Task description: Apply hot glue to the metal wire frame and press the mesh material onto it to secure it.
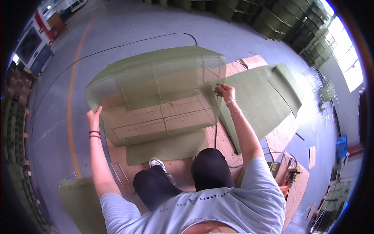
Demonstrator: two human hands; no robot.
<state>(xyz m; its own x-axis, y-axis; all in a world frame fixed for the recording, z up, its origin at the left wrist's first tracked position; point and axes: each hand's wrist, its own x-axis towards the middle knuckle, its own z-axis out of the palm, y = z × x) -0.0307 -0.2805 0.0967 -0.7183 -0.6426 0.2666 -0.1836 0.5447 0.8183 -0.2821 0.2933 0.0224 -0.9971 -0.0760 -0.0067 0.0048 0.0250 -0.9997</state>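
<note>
A see-through green mesh piece (138,84) with thin wire bars inside, like a mesh-covered wire frame, is held up in front of my knees. At its left edge, my left hand (94,117) pinches the mesh with the thumb uppermost. My right hand (226,93) grips the right edge with bent fingers, higher and farther away than the left one. Below the frame, a flat green mesh sheet (167,150) lies on brown cardboard (230,142) near my feet. Some of the cardboard shows through the mesh.
To the right, a larger folded green sheet (255,97) lies on cardboard. Tools (291,175) sit at my lower right. A black cable (128,45) curves over the grey floor. Green stacked pieces (278,19) stand at the back right, and a blue crate (341,146) at far right.
</note>
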